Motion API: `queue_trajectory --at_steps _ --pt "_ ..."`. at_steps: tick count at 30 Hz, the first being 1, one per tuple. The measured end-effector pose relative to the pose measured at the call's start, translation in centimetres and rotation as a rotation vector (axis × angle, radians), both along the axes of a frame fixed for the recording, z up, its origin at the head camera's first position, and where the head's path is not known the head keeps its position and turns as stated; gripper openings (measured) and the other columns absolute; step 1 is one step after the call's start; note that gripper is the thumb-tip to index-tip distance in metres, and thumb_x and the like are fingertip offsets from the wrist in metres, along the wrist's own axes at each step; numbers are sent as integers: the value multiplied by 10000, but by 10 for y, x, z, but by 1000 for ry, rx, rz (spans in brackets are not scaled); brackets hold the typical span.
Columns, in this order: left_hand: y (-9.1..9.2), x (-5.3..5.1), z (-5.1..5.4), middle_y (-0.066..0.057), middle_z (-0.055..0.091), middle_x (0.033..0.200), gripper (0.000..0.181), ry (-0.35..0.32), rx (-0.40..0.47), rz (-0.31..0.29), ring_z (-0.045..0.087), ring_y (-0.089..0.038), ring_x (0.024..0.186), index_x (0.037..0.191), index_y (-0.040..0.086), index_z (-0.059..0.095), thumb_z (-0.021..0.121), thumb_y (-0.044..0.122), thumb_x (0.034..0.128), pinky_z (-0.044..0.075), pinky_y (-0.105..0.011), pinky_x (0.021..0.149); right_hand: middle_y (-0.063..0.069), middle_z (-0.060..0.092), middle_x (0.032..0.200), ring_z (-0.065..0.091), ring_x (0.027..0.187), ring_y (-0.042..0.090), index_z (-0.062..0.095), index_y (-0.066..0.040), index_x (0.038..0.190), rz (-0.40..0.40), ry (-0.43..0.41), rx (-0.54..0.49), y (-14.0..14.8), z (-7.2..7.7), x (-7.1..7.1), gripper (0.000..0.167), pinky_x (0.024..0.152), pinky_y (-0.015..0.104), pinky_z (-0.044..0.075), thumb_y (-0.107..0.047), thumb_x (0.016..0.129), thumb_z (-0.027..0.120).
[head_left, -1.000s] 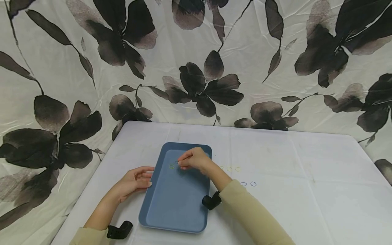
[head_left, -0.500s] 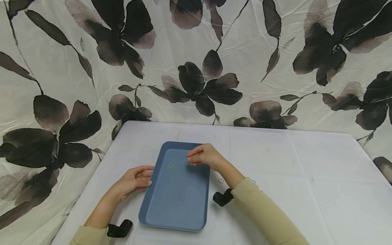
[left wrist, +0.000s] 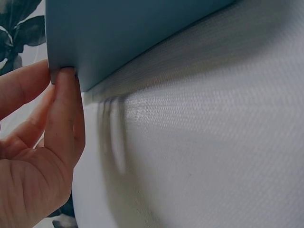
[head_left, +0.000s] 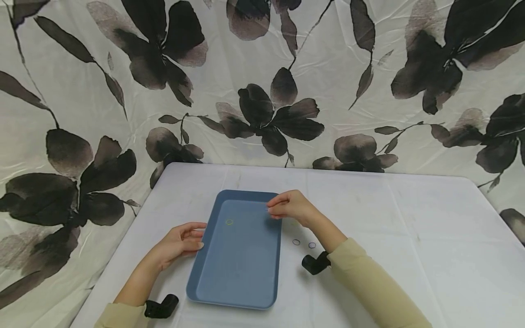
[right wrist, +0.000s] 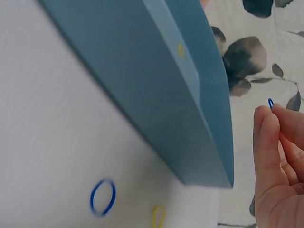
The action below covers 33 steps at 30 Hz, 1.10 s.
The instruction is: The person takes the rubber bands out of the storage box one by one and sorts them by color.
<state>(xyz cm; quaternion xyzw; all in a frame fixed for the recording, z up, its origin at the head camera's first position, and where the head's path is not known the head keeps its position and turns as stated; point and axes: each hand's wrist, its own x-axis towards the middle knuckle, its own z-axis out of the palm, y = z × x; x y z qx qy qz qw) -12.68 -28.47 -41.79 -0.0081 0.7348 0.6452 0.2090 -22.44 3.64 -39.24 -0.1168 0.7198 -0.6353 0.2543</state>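
My right hand (head_left: pixel 293 207) is above the far right corner of the blue tray (head_left: pixel 235 273). Its thumb and fingertips pinch a small blue rubber band (right wrist: pixel 270 102), which pokes up from them in the right wrist view. One yellow rubber band (head_left: pixel 227 222) lies inside the tray, toward its far left. My left hand (head_left: pixel 180 243) is at the tray's left side; in the left wrist view its fairly straight thumb and fingers touch the rim (left wrist: pixel 64 42). Two blue bands (head_left: pixel 312 248) lie on the table right of the tray.
A yellow band (right wrist: pixel 155 216) lies on the table beside another blue band (right wrist: pixel 112 197) in the right wrist view. My right forearm hides part of the white table (head_left: pixel 410 218). Floral cloth (head_left: pixel 270 118) hangs behind it. Black wrist cameras (head_left: pixel 315 263) sit on both arms.
My right hand has moved right, from over the yellow band in the tray to the tray's far right corner, pinching the blue band. The left hand has stayed at the tray.
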Motion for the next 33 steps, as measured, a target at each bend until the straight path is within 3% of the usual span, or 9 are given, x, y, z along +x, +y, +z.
queue_trajectory --at_steps 8,17,33 --pt "-1 -1 0 -213 532 1145 648 6 2 5 611 -125 923 1378 -123 292 626 -21 832 514 -275 743 239 665 955 673 804 223 575 187 1086 -36 -24 21 21 -4 -3 307 773 365 525 55 819 648" --pt "-2 0 1 -216 540 1153 643 11 13 -1 615 -134 937 1372 -133 289 623 -22 833 514 -279 748 71 684 817 660 827 231 604 155 1048 -61 -22 57 47 -8 -5 244 783 375 521 61 825 631" --pt "0 1 1 -236 523 1162 639 16 3 -9 610 -125 926 1377 -129 287 615 -26 838 513 -270 734 171 687 900 650 765 152 590 162 1061 -109 -25 162 96 -20 -2 268 742 327 533 37 830 642"
